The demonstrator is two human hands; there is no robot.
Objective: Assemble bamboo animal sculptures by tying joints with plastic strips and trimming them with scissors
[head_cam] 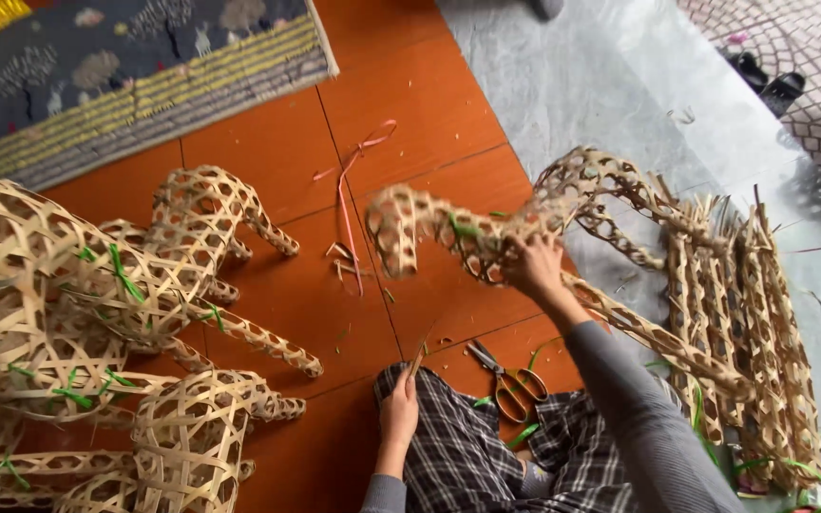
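Observation:
My right hand (pixel 534 266) grips a woven bamboo lattice piece (pixel 448 233), an open-weave tube shape held up over the orange floor, with a green tie on it. My left hand (pixel 398 413) rests on my plaid-clad knee (pixel 448 446) and pinches a thin bamboo strip (pixel 417 361) that points upward. Scissors with orange-tinted handles (pixel 510 385) lie on the floor between my knees, just right of the left hand.
Finished woven bamboo animal frames (pixel 97 323) crowd the left. A stack of woven lattice parts (pixel 734 313) lies at the right on grey plastic sheeting (pixel 601 85). A pink ribbon (pixel 346 190) and bamboo scraps litter the floor. A patterned rug (pixel 135 66) lies top left.

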